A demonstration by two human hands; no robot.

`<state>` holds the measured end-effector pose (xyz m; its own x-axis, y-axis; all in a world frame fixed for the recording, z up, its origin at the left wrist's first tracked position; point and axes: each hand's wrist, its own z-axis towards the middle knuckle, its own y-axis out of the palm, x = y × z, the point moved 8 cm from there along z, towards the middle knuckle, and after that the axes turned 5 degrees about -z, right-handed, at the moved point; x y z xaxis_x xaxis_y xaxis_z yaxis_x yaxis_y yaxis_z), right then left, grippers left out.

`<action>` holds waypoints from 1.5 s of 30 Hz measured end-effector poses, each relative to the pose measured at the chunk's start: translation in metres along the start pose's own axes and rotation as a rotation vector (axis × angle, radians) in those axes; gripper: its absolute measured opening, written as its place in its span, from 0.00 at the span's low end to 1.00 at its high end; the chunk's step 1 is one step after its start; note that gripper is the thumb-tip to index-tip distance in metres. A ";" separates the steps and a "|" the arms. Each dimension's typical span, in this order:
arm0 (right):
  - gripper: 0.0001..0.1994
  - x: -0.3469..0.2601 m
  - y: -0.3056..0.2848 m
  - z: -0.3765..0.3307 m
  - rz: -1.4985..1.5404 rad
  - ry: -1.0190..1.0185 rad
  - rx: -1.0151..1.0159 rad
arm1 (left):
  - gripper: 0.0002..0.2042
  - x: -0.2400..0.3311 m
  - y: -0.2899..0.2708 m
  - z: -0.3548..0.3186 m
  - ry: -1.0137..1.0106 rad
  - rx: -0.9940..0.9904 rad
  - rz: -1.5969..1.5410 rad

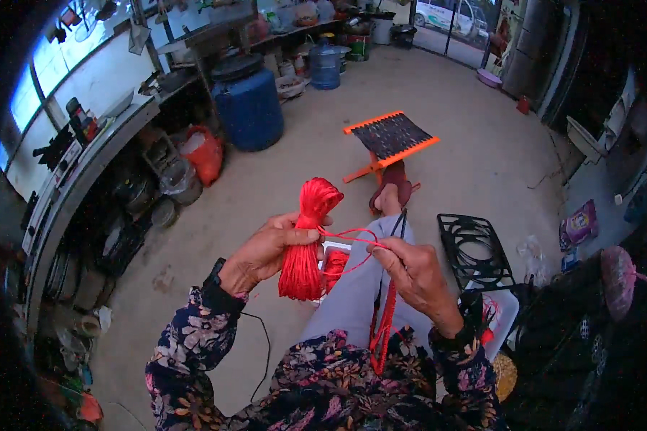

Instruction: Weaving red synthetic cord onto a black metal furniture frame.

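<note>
Red cord bundle (305,241) is the work item; I see it held upright just above my lap, near frame centre, with the concrete floor (438,122) behind it. Going from the biggest items down: the blue barrel (249,108) stands against the shelving at the upper left, well apart from the work, so it plays no part in the handling. The orange-framed folding stool (390,140) sits on the floor beyond my outstretched foot, also well apart. The black metal rack (474,251) lies flat on the floor just beside my right leg, near my right forearm. My left hand (266,251) is closed round the middle of the bundle, fingers wrapped and thumb across the front; I judge this grip keeps the many strands gathered and vertical so that a single strand can be drawn off without tangling. My right hand (413,269) is pinched shut on one loose red strand (352,248), which runs in an open loop from the bundle across to that pinch; the two hands are apart, joined only by this strand, which appears to hold the loop open. A red braided length (383,330) hangs from below the right hand down over my lap, left slack. A thin dark rod or tool (401,224) rises near the right fingertips; I cannot tell whether that hand grips it.
</note>
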<state>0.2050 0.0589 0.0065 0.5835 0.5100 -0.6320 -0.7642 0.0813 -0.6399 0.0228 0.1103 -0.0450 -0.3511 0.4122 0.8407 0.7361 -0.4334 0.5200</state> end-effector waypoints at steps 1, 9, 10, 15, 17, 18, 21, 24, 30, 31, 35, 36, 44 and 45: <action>0.10 -0.001 -0.001 0.000 -0.021 -0.011 0.007 | 0.15 0.001 0.002 0.000 -0.001 -0.001 0.007; 0.10 -0.002 0.003 -0.006 -0.130 0.006 -0.147 | 0.17 0.004 -0.007 -0.004 0.004 0.095 0.105; 0.11 0.000 0.004 -0.007 -0.088 0.008 -0.156 | 0.17 0.005 -0.004 -0.004 0.000 0.113 0.119; 0.14 -0.003 -0.002 -0.002 0.016 0.053 -0.077 | 0.19 0.009 0.001 -0.009 -0.006 0.170 0.180; 0.15 -0.003 -0.003 0.002 0.042 0.069 -0.037 | 0.19 0.002 -0.007 -0.007 -0.030 0.202 0.202; 0.15 -0.002 -0.003 0.004 0.057 0.065 -0.014 | 0.19 0.000 -0.009 -0.006 -0.042 0.216 0.214; 0.16 0.010 0.002 0.005 0.152 0.103 0.024 | 0.17 -0.004 -0.007 -0.009 -0.110 0.240 0.252; 0.13 0.017 0.009 0.005 0.198 0.159 -0.012 | 0.13 -0.002 -0.009 -0.016 -0.078 0.267 0.474; 0.12 0.039 0.045 -0.004 0.370 0.311 -0.127 | 0.13 0.002 -0.009 -0.024 -0.018 0.298 0.641; 0.13 0.041 0.051 -0.006 0.379 0.323 -0.171 | 0.13 0.003 -0.006 -0.024 -0.014 0.292 0.630; 0.20 0.035 0.067 -0.010 0.581 0.403 -0.261 | 0.12 0.009 0.006 -0.025 0.024 0.256 0.560; 0.20 0.027 0.070 -0.009 0.614 0.405 -0.300 | 0.12 0.012 0.007 -0.026 0.038 0.250 0.538; 0.12 0.028 0.077 -0.013 0.594 0.289 -0.242 | 0.13 0.018 0.019 -0.027 0.083 0.270 0.490; 0.10 0.032 0.072 -0.012 0.513 0.278 -0.150 | 0.14 0.018 0.019 -0.027 0.092 0.264 0.478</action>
<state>0.1721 0.0707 -0.0655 0.2158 0.2074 -0.9542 -0.9320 -0.2478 -0.2646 0.0148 0.0877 -0.0160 0.0170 0.1419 0.9897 0.9419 -0.3344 0.0318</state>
